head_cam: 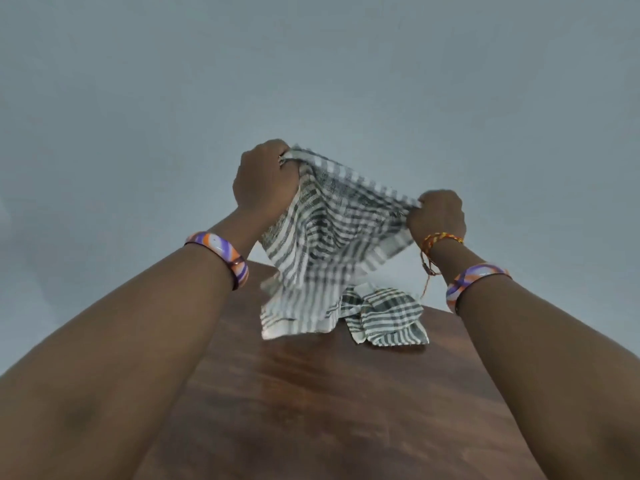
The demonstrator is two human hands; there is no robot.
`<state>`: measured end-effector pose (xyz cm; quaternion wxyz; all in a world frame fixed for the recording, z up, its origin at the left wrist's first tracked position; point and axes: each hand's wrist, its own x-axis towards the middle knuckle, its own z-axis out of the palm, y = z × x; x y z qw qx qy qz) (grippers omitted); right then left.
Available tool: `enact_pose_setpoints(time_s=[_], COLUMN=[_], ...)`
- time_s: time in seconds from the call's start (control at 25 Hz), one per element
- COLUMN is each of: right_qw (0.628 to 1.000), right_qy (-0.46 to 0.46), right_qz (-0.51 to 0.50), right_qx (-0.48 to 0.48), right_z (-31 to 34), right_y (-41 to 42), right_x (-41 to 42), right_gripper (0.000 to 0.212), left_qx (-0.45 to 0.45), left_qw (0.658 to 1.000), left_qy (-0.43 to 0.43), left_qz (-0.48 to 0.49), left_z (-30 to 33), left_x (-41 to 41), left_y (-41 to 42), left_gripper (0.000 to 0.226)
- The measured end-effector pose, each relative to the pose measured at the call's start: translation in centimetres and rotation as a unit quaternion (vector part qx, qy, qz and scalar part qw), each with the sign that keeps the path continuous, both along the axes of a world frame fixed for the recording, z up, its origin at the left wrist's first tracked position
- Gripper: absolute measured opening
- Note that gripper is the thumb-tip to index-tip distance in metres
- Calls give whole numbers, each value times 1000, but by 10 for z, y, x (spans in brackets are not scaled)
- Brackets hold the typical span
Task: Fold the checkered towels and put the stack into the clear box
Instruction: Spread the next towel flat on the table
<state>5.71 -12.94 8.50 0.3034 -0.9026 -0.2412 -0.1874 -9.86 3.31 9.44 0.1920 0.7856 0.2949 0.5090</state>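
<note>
1. Biggest thing in view is the pale grey-blue wall (311, 71), it fills the whole top half behind everything.
2. Then the dark wooden table (329, 393), running from the bottom edge up toward the wall.
3. The checkered towel (322, 237) is held up in the air over the far part of the table, hanging loose and a bit blurry, with its bottom edge just above the wood.
4. A second checkered towel (388, 317) lies crumpled on the table near the far edge, just right of the hanging one.
5. Left hand (266, 178) is fisted tight on the towel's upper left corner.
6. Right hand (438, 216) is clenched on the upper right corner, a little lower.
7. Swirly purple-orange bangles (221, 256) sit on both wrists, and the right wrist also has a red-yellow thread band (440, 239).
</note>
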Motion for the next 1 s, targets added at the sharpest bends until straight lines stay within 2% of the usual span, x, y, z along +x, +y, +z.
enact_pose_setpoints(time_s=[0.12, 0.2, 0.28, 0.36, 0.4, 0.44, 0.48, 0.52, 0.56, 0.6, 0.64, 0.68, 0.76, 0.88, 0.92, 1.0], right_qw=[996, 994, 989, 982, 977, 959, 919, 870, 832, 813, 812, 825, 879, 952, 962, 973], right_qy=[69, 86, 102, 156, 208, 271, 323, 344, 332, 309, 288, 267, 209, 138, 125, 126], right_qz=[-35, -61, -81, -73, -35, 24, 83, 119, 140, 155, 164, 161, 125, 35, 18, -5], right_qx=[48, 3, -74, -71, -15, 85, 208, 334, 421, 468, 481, 472, 410, 271, 241, 193], right_z=[5, 0, -8, -16, -16, -14, -8, 0, 9, 16, 20, 20, 11, -24, -38, -66], right_y=[-26, -42, -53, -59, -59, -58, -56, -55, -55, -55, -57, -59, -69, -99, -110, -134], right_x=[3, 5, 7, 13, 16, 16, 11, 5, -2, -7, -12, -16, -19, -32, -40, -59], right_gripper=[26, 22, 14, 25, 31, 33, 32, 31, 31, 31, 30, 28, 23, 37, 35, 32], left_qx=[-48, -144, -248, -375, -439, -487, -499, -479, -436, -387, -345, -319, -282, -186, -156, -127], left_qw=[999, 989, 968, 926, 895, 862, 842, 838, 851, 873, 894, 910, 940, 982, 982, 958], left_qy=[-3, -11, 40, 46, 3, -59, -128, -189, -231, -250, -255, -245, -184, 26, 103, 256], left_qz=[13, 20, 22, -29, -80, -130, -163, -182, -181, -159, -131, -103, -44, 0, -10, -33], left_z=[6, 5, -3, -13, -15, -12, -9, -4, 1, 4, 4, 1, -14, -50, -64, -94], left_x=[-13, -20, -19, -12, -10, -10, -10, -10, -12, -16, -23, -31, -48, -87, -99, -122], left_y=[0, 3, 8, 6, 4, -2, -4, -5, -6, -7, -10, -13, -15, -22, -25, -33], left_gripper=[27, 31, 26, 21, 23, 25, 24, 22, 25, 30, 35, 37, 32, 20, 20, 22])
